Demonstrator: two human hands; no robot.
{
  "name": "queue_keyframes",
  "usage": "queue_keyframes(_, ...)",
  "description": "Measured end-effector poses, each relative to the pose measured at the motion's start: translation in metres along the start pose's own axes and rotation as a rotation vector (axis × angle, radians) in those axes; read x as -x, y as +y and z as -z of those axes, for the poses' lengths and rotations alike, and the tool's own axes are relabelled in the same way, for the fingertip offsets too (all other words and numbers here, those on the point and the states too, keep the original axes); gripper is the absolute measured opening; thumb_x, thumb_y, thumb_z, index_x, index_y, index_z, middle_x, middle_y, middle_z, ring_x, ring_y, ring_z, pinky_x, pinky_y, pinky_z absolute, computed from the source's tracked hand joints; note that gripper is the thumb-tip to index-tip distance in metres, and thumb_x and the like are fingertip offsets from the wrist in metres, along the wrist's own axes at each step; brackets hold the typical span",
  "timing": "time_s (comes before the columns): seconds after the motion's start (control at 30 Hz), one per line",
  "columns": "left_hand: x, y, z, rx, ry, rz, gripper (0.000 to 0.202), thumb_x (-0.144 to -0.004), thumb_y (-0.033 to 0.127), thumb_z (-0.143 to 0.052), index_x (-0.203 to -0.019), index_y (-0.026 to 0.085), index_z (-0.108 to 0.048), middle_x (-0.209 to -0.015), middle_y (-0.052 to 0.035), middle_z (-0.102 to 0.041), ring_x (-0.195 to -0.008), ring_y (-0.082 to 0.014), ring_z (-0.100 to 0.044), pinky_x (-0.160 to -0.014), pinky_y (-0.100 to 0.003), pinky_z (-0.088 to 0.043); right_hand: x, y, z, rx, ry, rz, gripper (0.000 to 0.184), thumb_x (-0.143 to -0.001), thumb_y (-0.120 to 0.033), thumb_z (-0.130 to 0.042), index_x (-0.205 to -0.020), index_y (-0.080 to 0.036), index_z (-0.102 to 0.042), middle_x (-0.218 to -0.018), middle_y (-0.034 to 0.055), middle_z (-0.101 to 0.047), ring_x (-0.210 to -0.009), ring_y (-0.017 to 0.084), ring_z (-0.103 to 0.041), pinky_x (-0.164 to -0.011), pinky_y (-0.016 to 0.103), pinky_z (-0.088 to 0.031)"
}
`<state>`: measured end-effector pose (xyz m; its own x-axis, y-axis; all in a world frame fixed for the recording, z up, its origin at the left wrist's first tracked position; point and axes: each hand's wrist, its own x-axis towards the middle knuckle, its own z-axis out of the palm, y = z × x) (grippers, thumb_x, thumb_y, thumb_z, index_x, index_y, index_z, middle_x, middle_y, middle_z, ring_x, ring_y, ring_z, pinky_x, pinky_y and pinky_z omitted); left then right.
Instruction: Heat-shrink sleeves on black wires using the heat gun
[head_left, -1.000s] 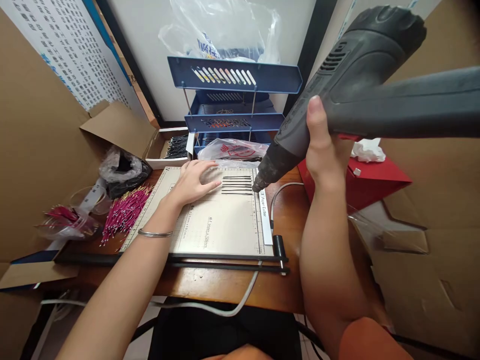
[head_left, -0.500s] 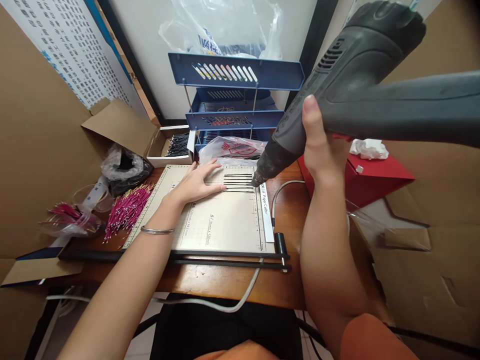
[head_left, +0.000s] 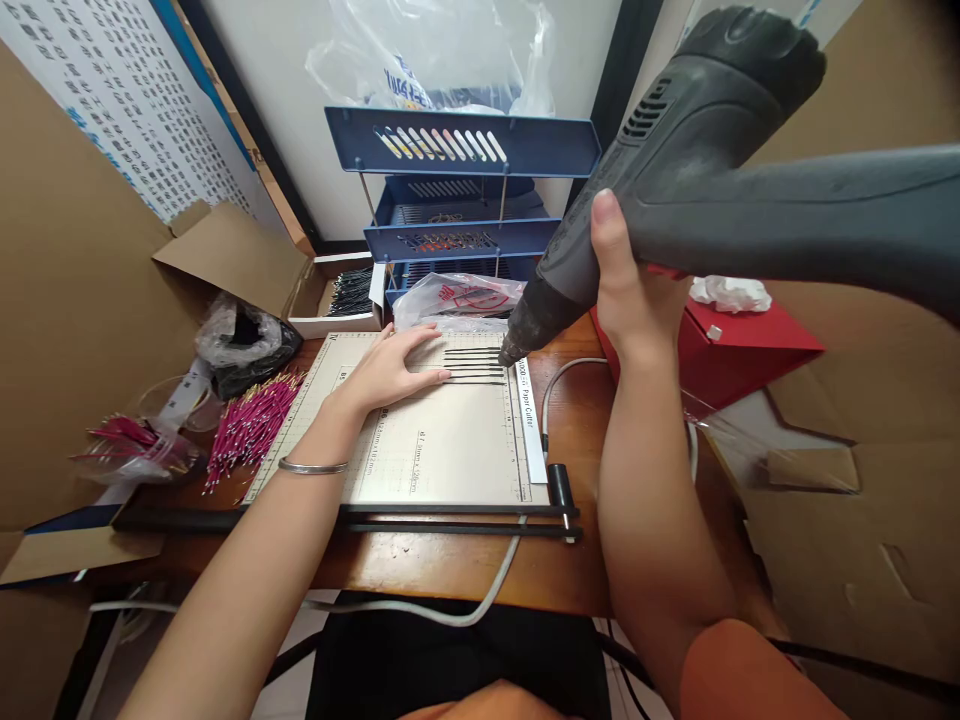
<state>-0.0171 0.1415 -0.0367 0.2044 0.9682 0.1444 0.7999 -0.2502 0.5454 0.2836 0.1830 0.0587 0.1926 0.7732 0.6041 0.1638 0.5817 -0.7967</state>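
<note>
Several thin black wires lie side by side on the pale board of a paper cutter. My left hand rests flat on the board with its fingers spread, a fingertip touching or close to the wires' left ends. A dark grey heat gun is gripped by my right hand, thumb along its body. The gun tilts down to the left, and its nozzle is at the wires' right ends. Whether the nozzle touches them I cannot tell. My right fingers are mostly hidden behind the gun.
Magenta wires are heaped left of the cutter, near a bag of more. A white box of black wires and a blue rack stand behind. On the right is a red box. A white cable hangs in front.
The whole view has shifted slightly. The heat gun's nozzle has moved slightly up and left over the wires' right ends. My left hand stays flat on the board.
</note>
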Motion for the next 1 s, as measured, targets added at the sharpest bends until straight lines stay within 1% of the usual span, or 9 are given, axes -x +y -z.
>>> queue_keyframes(0.13,-0.001,0.001,-0.002,0.009,0.003,-0.007,0.081,-0.087,0.074,-0.073,-0.151,0.024,-0.066,-0.168,-0.0138,-0.057,-0.159,-0.0392,-0.049,-0.141,-0.064,-0.009,-0.004,0.005,0.004,0.031,-0.018,-0.015,0.053,-0.095,-0.06,-0.077,-0.139,-0.034,-0.069,-0.157,-0.0006,-0.068,-0.169,0.03,-0.038,-0.145,0.051,-0.025)
queue_keyframes(0.23,-0.001,0.002,-0.003,0.006,0.003,-0.006,0.08,-0.089,0.074,-0.071,-0.151,0.023,-0.066,-0.168,-0.0133,-0.058,-0.159,-0.0389,-0.05,-0.141,-0.064,-0.01,-0.007,0.008,0.006,0.009,-0.058,-0.04,0.06,-0.094,-0.062,-0.079,-0.145,-0.034,-0.066,-0.163,-0.0013,-0.064,-0.171,0.031,-0.034,-0.145,0.053,-0.024)
queue_keyframes(0.4,-0.001,0.001,-0.002,0.007,0.002,-0.01,0.086,-0.087,0.077,-0.073,-0.152,0.023,-0.065,-0.168,-0.0141,-0.057,-0.159,-0.0391,-0.049,-0.141,-0.063,-0.009,-0.008,0.011,0.003,0.028,-0.012,-0.024,0.056,-0.095,-0.062,-0.077,-0.144,-0.037,-0.067,-0.157,-0.0049,-0.069,-0.17,0.029,-0.035,-0.145,0.052,-0.027)
queue_keyframes(0.5,-0.001,0.001,-0.002,0.008,-0.014,-0.012,0.086,-0.086,0.078,-0.073,-0.151,0.023,-0.065,-0.168,-0.0137,-0.057,-0.159,-0.0396,-0.048,-0.141,-0.064,-0.008,-0.006,0.012,0.002,0.055,-0.016,-0.018,0.056,-0.094,-0.063,-0.077,-0.144,-0.041,-0.066,-0.162,-0.0104,-0.064,-0.167,0.026,-0.04,-0.146,0.048,-0.023)
queue_keyframes(0.57,-0.001,0.001,-0.002,0.009,-0.025,-0.011,0.084,-0.086,0.077,-0.073,-0.15,0.023,-0.066,-0.169,-0.0136,-0.057,-0.159,-0.0397,-0.048,-0.141,-0.064,-0.007,-0.005,0.014,0.001,0.05,-0.034,-0.019,0.057,-0.094,-0.064,-0.077,-0.145,-0.042,-0.065,-0.165,-0.0114,-0.061,-0.167,0.026,-0.039,-0.147,0.047,-0.02)
queue_keyframes(0.67,-0.001,0.001,-0.002,-0.005,-0.019,-0.005,0.079,-0.09,0.074,-0.069,-0.149,0.022,-0.066,-0.168,-0.0139,-0.057,-0.159,-0.0393,-0.049,-0.141,-0.065,-0.009,-0.005,0.016,0.001,0.016,-0.02,-0.012,0.06,-0.096,-0.064,-0.073,-0.15,-0.041,-0.062,-0.165,-0.0085,-0.062,-0.17,0.026,-0.034,-0.147,0.049,-0.019)
queue_keyframes(0.77,-0.001,0.001,-0.003,-0.037,-0.003,-0.007,0.076,-0.092,0.07,-0.066,-0.151,0.022,-0.064,-0.167,-0.0139,-0.059,-0.158,-0.0382,-0.051,-0.141,-0.065,-0.012,-0.007,0.018,0.0,0.014,-0.028,-0.007,0.062,-0.095,-0.065,-0.074,-0.151,-0.041,-0.062,-0.16,-0.0058,-0.065,-0.171,0.028,-0.032,-0.146,0.055,-0.024)
queue_keyframes(0.9,-0.001,0.002,-0.003,-0.06,0.007,-0.018,0.077,-0.091,0.068,-0.067,-0.152,0.021,-0.062,-0.166,-0.014,-0.06,-0.157,-0.0373,-0.051,-0.14,-0.065,-0.015,-0.009,0.019,0.0,-0.003,0.043,0.034,0.054,-0.094,-0.066,-0.075,-0.135,-0.032,-0.072,-0.148,0.0009,-0.074,-0.163,0.03,-0.048,-0.142,0.056,-0.033)
queue_keyframes(1.0,-0.001,0.003,-0.003,-0.061,0.003,-0.016,0.076,-0.091,0.068,-0.067,-0.151,0.021,-0.062,-0.166,-0.0139,-0.06,-0.158,-0.0374,-0.051,-0.14,-0.065,-0.015,-0.008,0.019,-0.001,0.015,0.069,0.079,0.052,-0.095,-0.065,-0.075,-0.134,-0.031,-0.073,-0.151,0.0008,-0.072,-0.159,0.029,-0.053,-0.142,0.055,-0.032)
